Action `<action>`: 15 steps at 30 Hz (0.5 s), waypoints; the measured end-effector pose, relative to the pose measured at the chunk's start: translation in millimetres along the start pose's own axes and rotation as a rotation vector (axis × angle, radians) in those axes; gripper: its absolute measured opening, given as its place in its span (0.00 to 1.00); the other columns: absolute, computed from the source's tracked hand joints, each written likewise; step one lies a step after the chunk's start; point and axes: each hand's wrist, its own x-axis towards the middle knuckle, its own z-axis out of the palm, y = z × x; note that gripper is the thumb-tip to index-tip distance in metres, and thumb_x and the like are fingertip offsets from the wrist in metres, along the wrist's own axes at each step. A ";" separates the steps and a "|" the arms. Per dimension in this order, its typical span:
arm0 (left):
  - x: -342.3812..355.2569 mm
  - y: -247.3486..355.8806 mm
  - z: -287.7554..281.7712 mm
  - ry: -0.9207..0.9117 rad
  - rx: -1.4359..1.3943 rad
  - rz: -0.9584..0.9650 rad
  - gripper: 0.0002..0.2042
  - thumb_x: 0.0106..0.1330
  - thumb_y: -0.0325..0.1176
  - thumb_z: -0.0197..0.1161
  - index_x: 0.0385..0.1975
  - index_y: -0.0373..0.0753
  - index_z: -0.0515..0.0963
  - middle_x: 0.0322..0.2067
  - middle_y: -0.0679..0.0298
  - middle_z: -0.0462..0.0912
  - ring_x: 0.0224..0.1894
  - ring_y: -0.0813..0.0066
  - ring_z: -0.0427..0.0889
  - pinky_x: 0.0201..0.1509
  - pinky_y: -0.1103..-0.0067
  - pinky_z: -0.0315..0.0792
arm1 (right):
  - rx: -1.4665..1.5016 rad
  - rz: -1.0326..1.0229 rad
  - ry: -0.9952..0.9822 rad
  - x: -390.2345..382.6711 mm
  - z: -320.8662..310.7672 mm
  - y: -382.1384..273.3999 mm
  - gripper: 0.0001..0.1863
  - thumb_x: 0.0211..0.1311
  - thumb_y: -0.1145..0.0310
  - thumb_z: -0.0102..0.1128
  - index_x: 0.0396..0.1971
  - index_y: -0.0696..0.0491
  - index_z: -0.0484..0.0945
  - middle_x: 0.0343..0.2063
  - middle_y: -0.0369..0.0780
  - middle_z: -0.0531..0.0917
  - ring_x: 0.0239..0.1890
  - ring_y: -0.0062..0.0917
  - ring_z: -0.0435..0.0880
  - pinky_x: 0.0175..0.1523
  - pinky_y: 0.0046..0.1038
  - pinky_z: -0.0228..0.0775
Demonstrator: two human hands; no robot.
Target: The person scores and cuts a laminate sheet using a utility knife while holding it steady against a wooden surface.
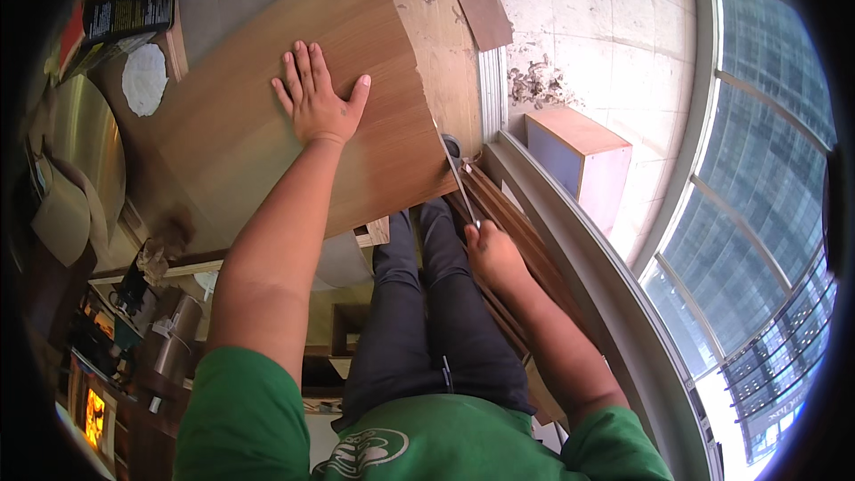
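Note:
A wide wood-grain panel [240,116] lies across the middle, its right edge uneven, with a small step partway down. My left hand [321,102] presses flat on it with the fingers spread. At the panel's right edge, my right hand [492,254] is closed round the handle of a hand saw [461,180]. Its narrow blade shows nearly edge-on and runs up along the cut edge of the panel. The handle is mostly hidden in my fist.
Long brown strips [512,218] lie beside my right forearm, next to a metal window track [570,232]. Beyond it stand a small box-like wooden piece [579,156] and scattered debris [539,82]. A dark printed box [129,16] and white crumpled material [144,78] sit at the left.

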 end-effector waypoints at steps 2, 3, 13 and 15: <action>-0.1 2.0 -2.3 -0.003 0.011 0.002 0.49 0.65 0.67 0.55 0.79 0.43 0.49 0.81 0.60 0.45 0.82 0.59 0.40 0.82 0.55 0.29 | -0.003 0.038 -0.023 -0.1 6.4 4.0 0.24 0.78 0.52 0.46 0.40 0.62 0.75 0.35 0.63 0.84 0.44 0.59 0.84 0.51 0.54 0.75; 0.2 1.9 -2.1 -0.005 0.014 0.002 0.49 0.65 0.67 0.55 0.79 0.42 0.50 0.81 0.60 0.45 0.82 0.59 0.40 0.82 0.55 0.29 | -0.002 0.060 -0.032 1.6 11.5 5.4 0.24 0.78 0.52 0.46 0.41 0.62 0.75 0.36 0.63 0.84 0.44 0.59 0.84 0.52 0.54 0.75; 2.5 0.3 0.7 0.021 -0.004 0.023 0.49 0.66 0.67 0.54 0.79 0.42 0.50 0.81 0.58 0.46 0.82 0.57 0.40 0.82 0.53 0.29 | 0.196 0.140 0.088 36.1 20.6 48.2 0.23 0.75 0.51 0.53 0.38 0.61 0.77 0.31 0.59 0.84 0.38 0.58 0.84 0.46 0.49 0.77; 0.7 1.1 -0.2 -0.011 0.001 0.012 0.49 0.65 0.68 0.54 0.79 0.41 0.49 0.81 0.58 0.45 0.82 0.58 0.39 0.82 0.53 0.27 | 0.294 0.159 0.045 29.6 8.9 49.5 0.22 0.74 0.52 0.56 0.37 0.60 0.77 0.29 0.59 0.84 0.35 0.57 0.84 0.44 0.46 0.77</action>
